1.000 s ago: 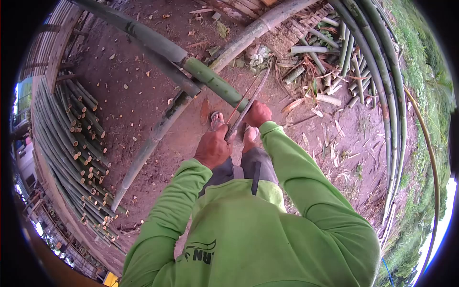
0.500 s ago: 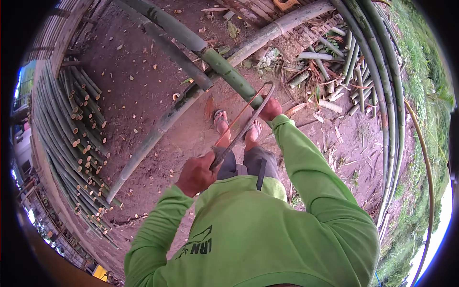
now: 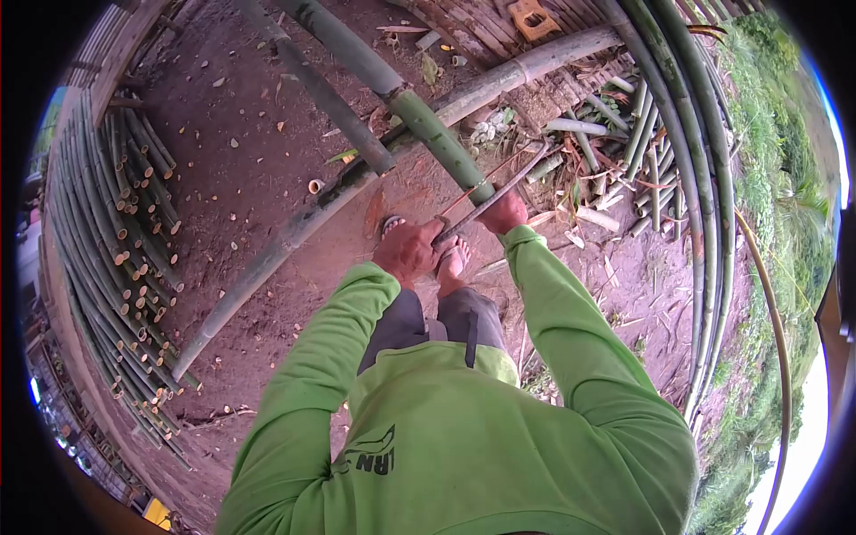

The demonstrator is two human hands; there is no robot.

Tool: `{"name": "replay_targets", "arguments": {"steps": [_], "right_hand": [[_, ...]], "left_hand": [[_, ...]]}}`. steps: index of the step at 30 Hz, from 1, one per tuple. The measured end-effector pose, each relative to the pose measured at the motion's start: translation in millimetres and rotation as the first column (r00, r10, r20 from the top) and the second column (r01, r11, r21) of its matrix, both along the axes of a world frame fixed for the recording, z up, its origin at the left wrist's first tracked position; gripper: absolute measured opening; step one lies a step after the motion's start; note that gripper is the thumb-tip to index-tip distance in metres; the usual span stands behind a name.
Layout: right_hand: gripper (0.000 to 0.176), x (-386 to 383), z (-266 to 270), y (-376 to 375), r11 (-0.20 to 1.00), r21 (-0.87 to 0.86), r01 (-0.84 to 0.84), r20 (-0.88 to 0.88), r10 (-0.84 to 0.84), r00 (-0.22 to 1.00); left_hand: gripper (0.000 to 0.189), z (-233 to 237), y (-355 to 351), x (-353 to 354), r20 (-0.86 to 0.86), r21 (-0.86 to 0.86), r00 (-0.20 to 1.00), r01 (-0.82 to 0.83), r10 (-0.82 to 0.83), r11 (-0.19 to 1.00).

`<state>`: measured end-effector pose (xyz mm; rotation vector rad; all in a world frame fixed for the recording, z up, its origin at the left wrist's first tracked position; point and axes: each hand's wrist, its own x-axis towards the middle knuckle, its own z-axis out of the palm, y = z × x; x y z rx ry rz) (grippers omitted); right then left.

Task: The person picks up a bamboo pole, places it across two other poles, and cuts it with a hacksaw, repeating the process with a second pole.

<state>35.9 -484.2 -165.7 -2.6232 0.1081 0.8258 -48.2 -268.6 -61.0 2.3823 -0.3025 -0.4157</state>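
Observation:
My left hand [image 3: 410, 252] is closed round the handle end of a bow saw [image 3: 499, 193], below and left of the bamboo. The saw's thin blade crosses the green bamboo pole [image 3: 437, 141] near its lower end, with a pale mark at the blade. Just beyond the blade, my right hand [image 3: 504, 212] grips the pole's end, partly behind the saw frame. The pole rests across a thick, slanting bamboo pole [image 3: 294, 234].
Many cut bamboo poles [image 3: 107, 259] are stacked at the left. Short bamboo pieces [image 3: 646, 134] lie in a pile at the upper right, near long curved-looking poles [image 3: 709, 178]. A yellow-orange object [image 3: 532, 20] rests on slats at the top. My sandalled feet are below the pole.
My left hand has moved up and right toward the pole with the saw, whose far end now reaches further past the bamboo. The view has shifted slightly.

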Motion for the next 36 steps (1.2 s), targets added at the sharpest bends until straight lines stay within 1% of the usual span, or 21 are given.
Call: {"name": "replay_targets", "arguments": {"steps": [1,3,4,5,7,8,11,12,15,16,17,18,19,20,22,24,26,29,31,35,36], "right_hand": [[0.054,8,-5,-6,1.000,-0.007,0.012,0.001,-0.012,1.000],[0.055,12,2,-9,0.999,-0.012,0.037,-0.038,-0.037,0.999],[0.055,18,14,-9,0.996,-0.034,0.082,-0.105,-0.086,0.991],[0.055,18,17,-8,0.996,-0.019,0.082,-0.072,-0.083,0.994],[0.056,14,24,-7,0.997,0.001,0.076,0.002,-0.076,0.997],[0.059,15,29,-5,0.995,-0.003,0.103,-0.043,-0.103,0.994],[0.063,15,36,-3,0.996,-0.046,0.072,-0.048,-0.075,0.996],[0.065,18,30,-10,0.993,-0.057,0.101,0.018,-0.100,0.995],[0.062,29,36,-29,0.997,0.003,0.081,-0.030,-0.081,0.996],[0.061,31,35,-32,0.996,-0.048,0.076,0.078,-0.072,0.994],[0.059,26,26,-34,0.993,-0.093,0.072,0.165,-0.056,0.985],[0.057,32,18,-43,0.994,-0.097,0.059,0.161,-0.043,0.986],[0.055,39,36,-39,0.978,-0.083,0.190,0.112,-0.180,0.977],[0.055,41,49,-41,0.987,-0.037,0.157,0.117,-0.151,0.982],[0.051,36,59,-47,0.996,0.024,0.091,0.153,-0.093,0.984],[0.049,18,72,-44,0.997,0.068,0.048,0.180,-0.059,0.982],[0.052,-10,98,-37,0.995,0.099,0.031,0.206,-0.051,0.977],[0.056,-43,131,-22,0.984,0.175,-0.042,0.209,0.004,0.978],[0.056,-56,125,-13,0.974,0.206,-0.097,0.231,0.048,0.972],[0.058,-36,150,28,0.962,0.237,-0.132,0.141,0.101,0.985],[0.058,-24,161,41,0.953,0.250,-0.173,0.188,0.128,0.974]], "left_hand": [[0.023,0,10,-10,0.019,-0.007,0.999,0.034,-0.034,0.999],[0.019,37,29,-41,0.095,-0.072,0.993,-0.057,0.064,0.996],[0.018,65,42,-58,-0.024,-0.067,0.997,-0.075,0.074,0.995],[0.017,83,50,-66,-0.134,-0.062,0.987,-0.092,0.083,0.994],[0.017,83,49,-62,-0.106,-0.069,0.990,-0.097,0.090,0.993],[0.017,81,48,-60,-0.093,-0.077,0.991,-0.100,0.093,0.992],[0.022,27,10,9,-0.019,-0.043,0.995,-0.100,0.099,0.994],[0.022,23,-1,30,-0.027,-0.051,0.992,-0.125,0.124,0.991],[0.024,33,-26,47,-0.055,0.005,0.997,-0.051,0.051,0.999],[0.024,39,-30,50,-0.042,-0.001,0.999,-0.030,0.030,1.000],[0.024,48,-30,36,-0.047,0.002,0.999,-0.012,0.013,1.000],[0.024,55,-23,20,-0.061,0.024,0.998,0.009,-0.007,1.000],[0.023,61,-9,7,0.011,-0.021,1.000,-0.013,0.013,1.000],[0.022,69,7,-9,0.071,-0.073,0.997,-0.024,0.029,0.997],[0.017,99,32,-33,0.050,-0.194,0.991,-0.116,0.128,0.974],[0.017,127,59,-57,0.134,-0.232,0.975,-0.142,0.176,0.962],[0.020,137,89,-93,0.096,-0.220,0.963,-0.227,0.252,0.949],[0.022,154,106,-131,0.093,-0.279,0.875,-0.434,0.474,0.856],[0.022,156,113,-152,0.034,-0.273,0.781,-0.593,0.624,0.757],[0.018,121,126,-183,-0.053,-0.295,0.560,-0.799,0.827,0.523],[0.018,115,129,-186,-0.091,-0.276,0.497,-0.845,0.863,0.458]]}}
